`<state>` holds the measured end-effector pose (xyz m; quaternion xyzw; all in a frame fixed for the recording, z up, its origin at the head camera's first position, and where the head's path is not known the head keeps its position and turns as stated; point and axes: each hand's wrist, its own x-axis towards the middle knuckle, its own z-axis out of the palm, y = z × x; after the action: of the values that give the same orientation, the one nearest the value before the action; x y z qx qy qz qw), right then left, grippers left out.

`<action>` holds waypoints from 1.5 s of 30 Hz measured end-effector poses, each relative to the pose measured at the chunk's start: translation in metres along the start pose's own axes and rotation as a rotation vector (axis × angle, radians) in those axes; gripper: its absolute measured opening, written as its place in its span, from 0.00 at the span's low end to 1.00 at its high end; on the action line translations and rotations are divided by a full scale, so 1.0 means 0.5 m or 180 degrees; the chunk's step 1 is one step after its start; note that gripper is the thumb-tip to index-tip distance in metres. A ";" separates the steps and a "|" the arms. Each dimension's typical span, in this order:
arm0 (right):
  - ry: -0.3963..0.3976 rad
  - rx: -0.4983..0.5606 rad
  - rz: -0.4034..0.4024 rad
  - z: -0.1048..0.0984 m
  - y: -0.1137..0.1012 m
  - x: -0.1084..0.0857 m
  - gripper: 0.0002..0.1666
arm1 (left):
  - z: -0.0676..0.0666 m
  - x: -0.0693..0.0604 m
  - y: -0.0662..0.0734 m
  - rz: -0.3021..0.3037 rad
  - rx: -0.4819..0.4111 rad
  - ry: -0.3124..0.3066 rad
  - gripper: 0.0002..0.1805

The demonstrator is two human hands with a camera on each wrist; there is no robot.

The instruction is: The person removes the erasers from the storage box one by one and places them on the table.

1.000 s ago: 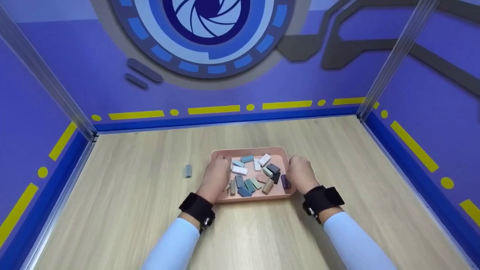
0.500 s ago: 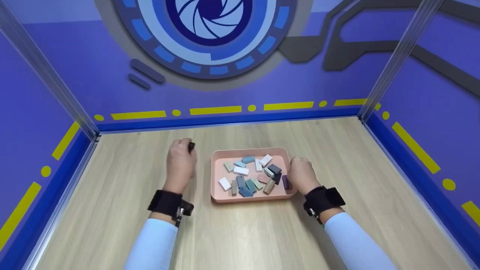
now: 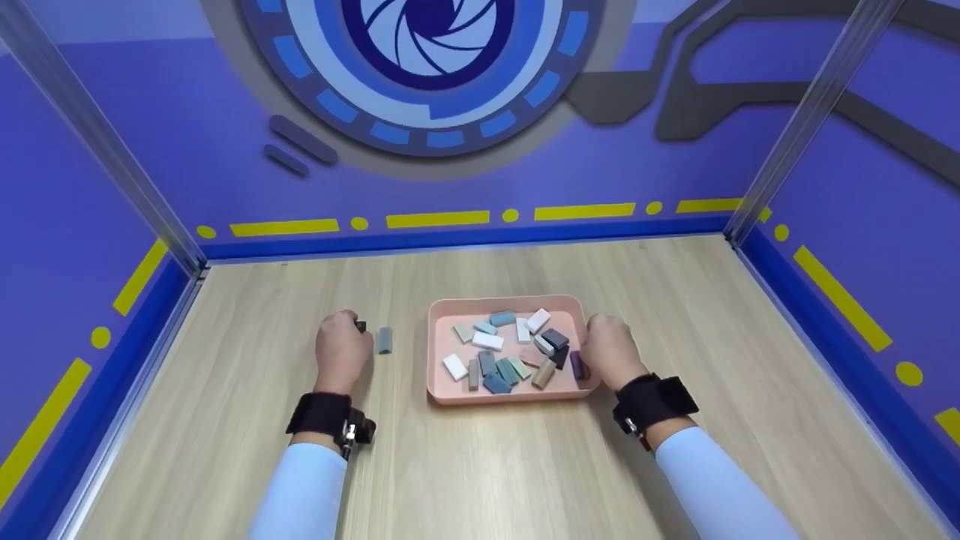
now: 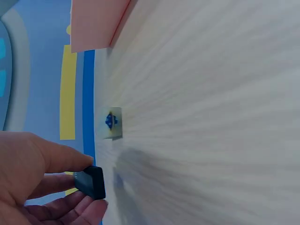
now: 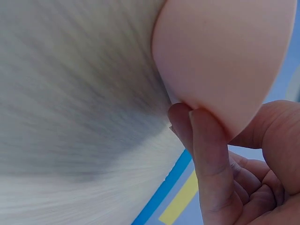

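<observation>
My left hand (image 3: pixel 343 352) pinches a small dark block (image 4: pixel 93 183) between thumb and fingers, left of the tray. Just right of that hand, a grey-blue block (image 3: pixel 385 340) lies on the table; the left wrist view shows a blue figure on its pale face. A shallow pink tray (image 3: pixel 510 400) holds several small blocks, white, blue, green, tan and dark. My right hand (image 3: pixel 611 351) grips the tray's right wall, with thumb and fingers on either side of it in the right wrist view. A purple block (image 3: pixel 577 365) lies in the tray near those fingers.
The wooden tabletop (image 3: pixel 480 472) is bounded by a blue-purple back wall (image 3: pixel 420 199) and side walls with yellow marks. Metal posts (image 3: pixel 814 127) stand at the back corners.
My left hand has left the tray's left side, now holding a dark block, moved left and back, then come lower beside the grey-blue block. My right hand stays on the tray.
</observation>
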<state>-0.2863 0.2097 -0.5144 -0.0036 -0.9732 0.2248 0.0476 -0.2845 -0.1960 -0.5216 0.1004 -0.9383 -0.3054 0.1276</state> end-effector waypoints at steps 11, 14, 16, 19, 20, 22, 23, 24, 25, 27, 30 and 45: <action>0.0004 -0.0040 0.0029 -0.003 -0.002 0.001 0.03 | 0.015 -0.002 -0.008 -0.0071 0.0017 -0.0099 0.11; -0.0007 -0.0053 0.0044 -0.002 -0.002 0.002 0.03 | 0.017 -0.003 -0.007 -0.0097 0.0058 -0.0109 0.09; -0.0008 -0.0067 0.0049 -0.002 -0.001 0.003 0.03 | 0.018 -0.004 -0.007 -0.0118 0.0084 -0.0115 0.07; -0.0005 -0.0059 0.0029 -0.002 -0.001 0.002 0.03 | 0.016 -0.005 -0.007 -0.0140 0.0097 -0.0153 0.05; -0.0003 -0.0052 0.0028 -0.002 -0.001 0.002 0.03 | 0.014 -0.005 -0.006 -0.0141 0.0111 -0.0157 0.05; -0.0004 -0.0031 0.0024 -0.002 -0.001 0.002 0.03 | 0.012 -0.005 -0.004 -0.0129 0.0166 -0.0158 0.05; -0.0013 -0.0017 0.0030 -0.002 -0.001 0.001 0.03 | 0.010 -0.005 -0.003 -0.0118 0.0207 -0.0155 0.05; -0.0022 -0.0003 0.0025 -0.003 -0.001 0.001 0.03 | 0.008 -0.005 0.000 -0.0097 0.0246 -0.0148 0.06; -0.0023 0.0005 0.0031 -0.003 -0.001 0.000 0.03 | 0.006 -0.004 0.004 -0.0055 0.0295 -0.0115 0.06; -0.0010 -0.0001 0.0035 -0.003 -0.002 0.000 0.03 | 0.004 -0.003 0.016 0.0077 0.0355 -0.0050 0.09; 0.0018 -0.0016 0.0012 -0.004 -0.001 0.000 0.04 | 0.000 0.003 0.046 0.0437 0.0435 0.0024 0.21; 0.0005 -0.0046 0.0038 -0.003 -0.004 -0.001 0.04 | 0.052 -0.030 0.194 0.1938 0.1063 -0.0228 0.48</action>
<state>-0.2854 0.2084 -0.5120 -0.0100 -0.9748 0.2181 0.0470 -0.2888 -0.1009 -0.4866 -0.1754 -0.9661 -0.0989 0.1616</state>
